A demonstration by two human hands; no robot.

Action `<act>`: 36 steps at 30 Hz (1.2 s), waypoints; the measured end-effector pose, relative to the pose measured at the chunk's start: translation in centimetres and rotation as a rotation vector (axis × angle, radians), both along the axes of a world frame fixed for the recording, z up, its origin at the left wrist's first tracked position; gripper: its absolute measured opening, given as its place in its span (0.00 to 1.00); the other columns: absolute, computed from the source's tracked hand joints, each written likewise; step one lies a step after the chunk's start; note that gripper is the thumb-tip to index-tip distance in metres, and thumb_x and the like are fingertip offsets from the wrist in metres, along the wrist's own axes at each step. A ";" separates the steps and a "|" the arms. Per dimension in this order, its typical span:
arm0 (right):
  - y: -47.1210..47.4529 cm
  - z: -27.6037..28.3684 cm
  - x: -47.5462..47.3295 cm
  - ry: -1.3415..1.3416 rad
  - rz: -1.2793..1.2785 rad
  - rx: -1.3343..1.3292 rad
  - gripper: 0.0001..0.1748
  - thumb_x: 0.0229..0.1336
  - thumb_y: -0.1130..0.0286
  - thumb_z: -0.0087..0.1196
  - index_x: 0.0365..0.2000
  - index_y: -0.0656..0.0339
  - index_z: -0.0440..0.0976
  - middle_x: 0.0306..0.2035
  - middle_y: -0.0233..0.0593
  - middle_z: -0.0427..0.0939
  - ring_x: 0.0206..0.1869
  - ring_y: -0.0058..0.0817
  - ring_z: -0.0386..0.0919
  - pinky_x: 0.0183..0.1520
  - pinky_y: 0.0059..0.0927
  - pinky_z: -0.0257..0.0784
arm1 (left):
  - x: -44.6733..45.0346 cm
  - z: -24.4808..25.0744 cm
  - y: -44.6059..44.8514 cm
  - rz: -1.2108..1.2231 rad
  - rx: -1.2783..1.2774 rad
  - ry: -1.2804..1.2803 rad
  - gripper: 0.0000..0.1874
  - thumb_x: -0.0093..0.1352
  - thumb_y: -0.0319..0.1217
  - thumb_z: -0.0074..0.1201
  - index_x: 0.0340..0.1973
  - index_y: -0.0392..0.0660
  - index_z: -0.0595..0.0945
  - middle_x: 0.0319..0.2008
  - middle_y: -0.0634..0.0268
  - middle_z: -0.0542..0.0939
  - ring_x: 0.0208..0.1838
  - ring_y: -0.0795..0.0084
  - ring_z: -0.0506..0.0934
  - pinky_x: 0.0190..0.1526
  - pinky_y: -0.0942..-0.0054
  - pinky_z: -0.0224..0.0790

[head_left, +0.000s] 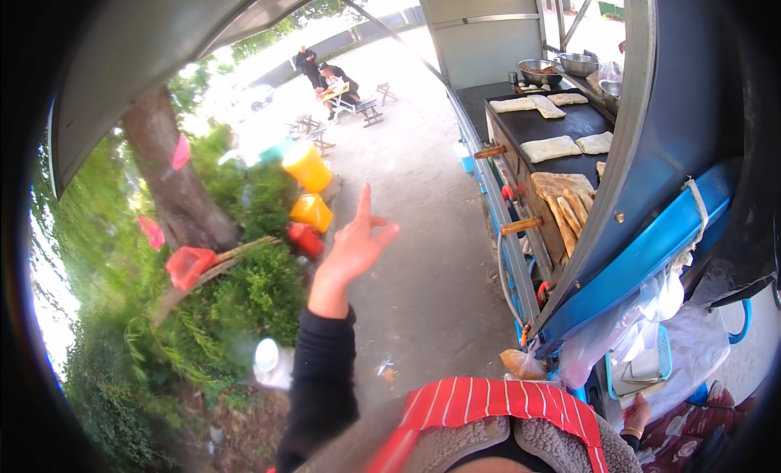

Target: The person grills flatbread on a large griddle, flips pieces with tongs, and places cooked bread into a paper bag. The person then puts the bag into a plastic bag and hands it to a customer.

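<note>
My left hand (354, 247) is stretched out over the paved ground, index finger pointing away and thumb spread, with nothing in it. A black sleeve covers that arm. Low on the right, my right hand (636, 415) is at the edge of a pale flat surface beside a light-blue plastic basket (664, 353); whether its fingers grip anything is hidden. Clear plastic bags (656, 302) hang above the basket. To the right, a food stall's black griddle (564, 128) carries several pale flat dough pieces (551, 148). Browned flatbreads (564, 189) stand at its near end.
A metal post (634, 95) stands between me and the griddle. Wooden handles (520, 225) jut out from its side. Steel bowls (578, 64) sit behind. Yellow buckets (307, 167), a red container (306, 240) and shrubs line the left. Two people (338, 82) are near a low table.
</note>
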State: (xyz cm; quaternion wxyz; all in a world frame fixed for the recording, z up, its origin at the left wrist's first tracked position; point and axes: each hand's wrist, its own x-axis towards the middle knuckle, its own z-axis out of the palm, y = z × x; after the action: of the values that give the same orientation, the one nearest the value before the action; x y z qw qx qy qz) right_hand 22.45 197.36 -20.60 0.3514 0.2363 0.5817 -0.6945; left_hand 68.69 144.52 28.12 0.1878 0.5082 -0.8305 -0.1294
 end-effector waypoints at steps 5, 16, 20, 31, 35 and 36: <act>1.5 2.9 -0.5 0.211 -0.082 -0.089 0.11 0.61 0.60 0.57 0.35 0.57 0.78 0.27 0.30 0.80 0.22 0.24 0.76 0.20 0.25 0.67 | -1.4 0.4 0.3 -0.031 -0.013 0.024 0.47 0.71 0.42 0.55 0.75 0.42 0.43 0.49 0.54 0.82 0.56 0.60 0.77 0.62 0.66 0.62; -3.3 38.0 14.0 1.043 -0.065 -0.894 0.30 0.43 0.73 0.64 0.50 0.72 0.73 0.48 0.57 0.79 0.47 0.50 0.81 0.58 0.51 0.73 | -6.3 -3.4 3.2 -0.867 0.400 0.071 0.43 0.68 0.44 0.61 0.73 0.48 0.57 0.56 0.57 0.79 0.65 0.60 0.72 0.67 0.60 0.58; -15.5 41.4 19.2 1.082 0.252 -1.100 0.29 0.40 0.76 0.65 0.47 0.76 0.75 0.49 0.62 0.79 0.49 0.54 0.80 0.60 0.54 0.71 | -9.1 -6.9 5.0 -1.143 0.846 0.402 0.49 0.62 0.38 0.69 0.73 0.47 0.56 0.66 0.57 0.71 0.70 0.61 0.66 0.70 0.60 0.55; -40.4 42.1 29.4 1.055 0.496 0.024 0.11 0.55 0.72 0.66 0.26 0.65 0.73 0.20 0.24 0.71 0.26 0.09 0.66 0.26 0.21 0.63 | -1.6 -8.7 -8.0 -0.762 1.828 1.152 0.41 0.69 0.46 0.60 0.69 0.37 0.61 0.68 0.53 0.67 0.70 0.57 0.66 0.68 0.54 0.59; -45.3 40.7 29.0 0.797 0.575 -0.101 0.10 0.58 0.70 0.63 0.35 0.67 0.78 0.27 0.26 0.77 0.30 0.11 0.70 0.32 0.20 0.68 | -3.1 -10.9 -12.8 -0.552 1.672 0.987 0.31 0.74 0.35 0.53 0.68 0.37 0.62 0.67 0.54 0.68 0.68 0.56 0.68 0.67 0.54 0.61; -46.4 40.2 28.2 0.715 0.555 -0.135 0.10 0.59 0.69 0.62 0.36 0.67 0.79 0.28 0.26 0.78 0.31 0.12 0.71 0.33 0.20 0.68 | -3.6 -11.5 -14.1 -0.586 1.714 1.021 0.30 0.74 0.34 0.53 0.68 0.37 0.62 0.66 0.54 0.69 0.68 0.56 0.68 0.67 0.54 0.61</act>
State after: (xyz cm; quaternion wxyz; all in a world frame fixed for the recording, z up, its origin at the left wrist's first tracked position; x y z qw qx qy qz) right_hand 50.65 150.96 19.58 0.3158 -0.2067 0.6612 -0.6484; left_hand 65.06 130.43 16.63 0.0539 0.1342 -0.3727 -0.9166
